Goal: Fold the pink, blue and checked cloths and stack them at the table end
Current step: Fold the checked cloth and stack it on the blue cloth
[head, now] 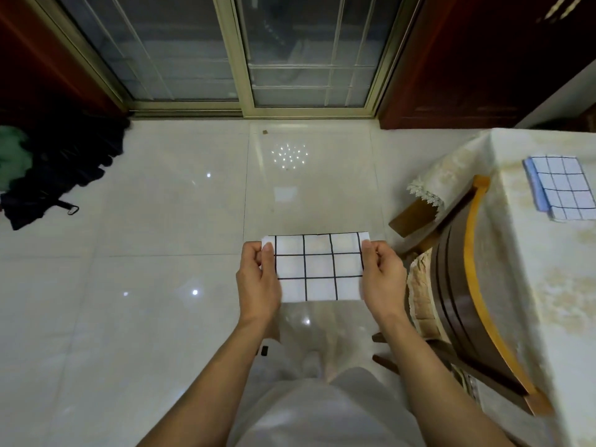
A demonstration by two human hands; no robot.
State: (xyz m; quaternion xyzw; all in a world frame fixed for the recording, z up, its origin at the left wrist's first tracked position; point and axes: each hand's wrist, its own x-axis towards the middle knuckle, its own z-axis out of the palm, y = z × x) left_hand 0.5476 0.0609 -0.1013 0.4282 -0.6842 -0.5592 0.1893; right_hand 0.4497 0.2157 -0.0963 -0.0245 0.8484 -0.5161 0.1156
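Two hands engaged: left hand (258, 279) and right hand (382, 279) each pinch one top corner of checked cloth (317, 267), held in air over floor. Edges to be kept aligned, tension even. Folded stack (562, 191) lies on table (529, 253) at 2 o'clock; cloth to be carried there, laid square on top.

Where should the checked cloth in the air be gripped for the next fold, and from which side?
Probably at its two short side edges, near the top corners, each hand coming in from its own side. The checked cloth hangs as a flat folded rectangle, wider than tall, above the floor. The left hand and right hand already pinch those edges, thumbs on the near face, keeping it taut.
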